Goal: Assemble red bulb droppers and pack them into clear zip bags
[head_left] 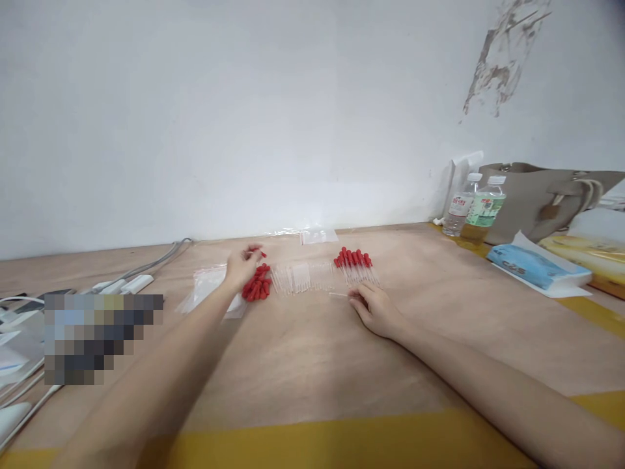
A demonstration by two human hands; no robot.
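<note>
My left hand (243, 266) is raised just above a pile of red rubber bulbs (256, 286), its fingertips pinching one red bulb (263, 255). In my right hand (368, 306) a thin clear glass tube (338, 295) is gripped, its free end pointing left. Between the hands lies a row of loose clear tubes (303, 278), side by side on the table. Beyond my right hand, several droppers (355, 266) lie together, their red bulbs toward the wall and clear tubes toward me.
Clear plastic bags (208, 284) lie left of the bulb pile, and another bag (319, 236) is by the wall. Cables and white plugs (137, 284) occupy the left. Two bottles (483, 205), a grey handbag (532, 195) and a blue tissue pack (540, 266) stand at right.
</note>
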